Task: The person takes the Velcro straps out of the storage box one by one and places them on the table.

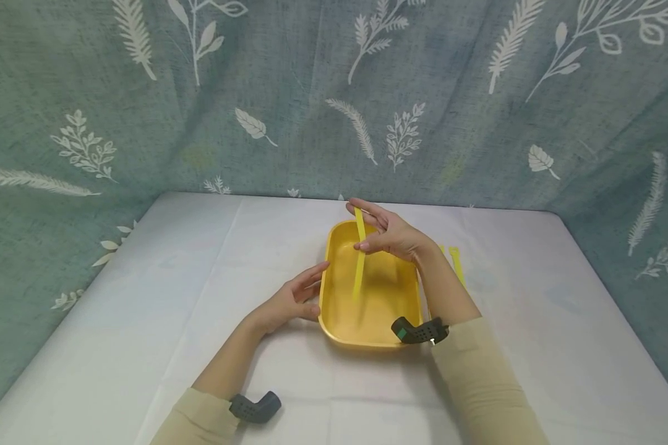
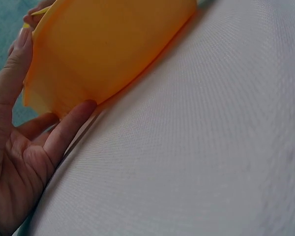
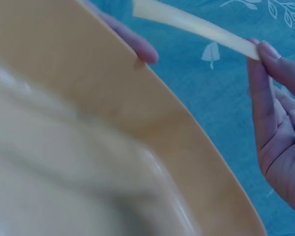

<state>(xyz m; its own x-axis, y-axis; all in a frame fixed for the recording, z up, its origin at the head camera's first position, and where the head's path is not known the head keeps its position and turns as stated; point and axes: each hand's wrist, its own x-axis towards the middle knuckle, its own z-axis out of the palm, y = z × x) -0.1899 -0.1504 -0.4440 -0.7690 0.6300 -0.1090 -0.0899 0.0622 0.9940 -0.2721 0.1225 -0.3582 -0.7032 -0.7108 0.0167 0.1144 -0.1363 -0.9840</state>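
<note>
My right hand (image 1: 389,233) pinches a long, flat yellow strip (image 1: 360,266) between thumb and fingertips, above a yellow rectangular tray (image 1: 406,296). In the right wrist view the strip (image 3: 196,27) slants away from the fingertips, its far end a little wider. At the tray's left side, my left hand (image 1: 292,300) rests its fingertips and thumb against the wall and rim. The left wrist view shows the same hand (image 2: 24,157) with fingers fairly straight along the tray's outer wall (image 2: 108,54). Inside the tray, the floor shows soft shadows.
More yellow strips (image 1: 456,266) lie on the white-covered table (image 1: 200,346) to the tray's right, partly hidden by the right forearm. A green-blue curtain (image 1: 289,123) with white leaf prints hangs behind the table. Dark cameras are worn on both wrists.
</note>
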